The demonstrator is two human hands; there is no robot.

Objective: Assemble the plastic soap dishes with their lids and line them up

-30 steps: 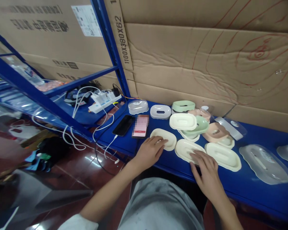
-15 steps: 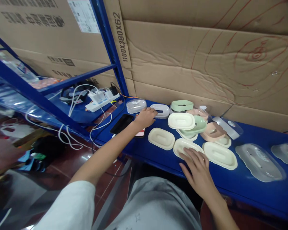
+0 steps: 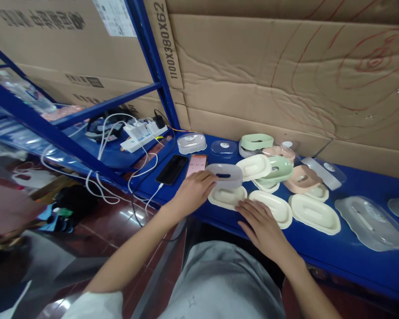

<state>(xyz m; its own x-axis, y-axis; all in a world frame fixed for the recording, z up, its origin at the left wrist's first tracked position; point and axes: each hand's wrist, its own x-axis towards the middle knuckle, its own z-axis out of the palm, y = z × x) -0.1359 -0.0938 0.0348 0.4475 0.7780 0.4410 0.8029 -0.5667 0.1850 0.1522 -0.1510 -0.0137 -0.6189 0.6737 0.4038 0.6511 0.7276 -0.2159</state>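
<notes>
The front slotted dish [image 3: 235, 175] is showing a translucent greyish white, and the oval trays [image 3: 314, 215] are showing plain cream against the deep blue counter [image 3: 335, 248]. The rear slotted dish [image 3: 256, 141] is displaying mint green, the wavy-edged dish [image 3: 295, 179] peach, while the brown cardboard [image 3: 236, 62] is bearing looping red lines and dark printing.

white sleeve [image 3: 98, 305], pale grey top [image 3: 224, 279]
</notes>
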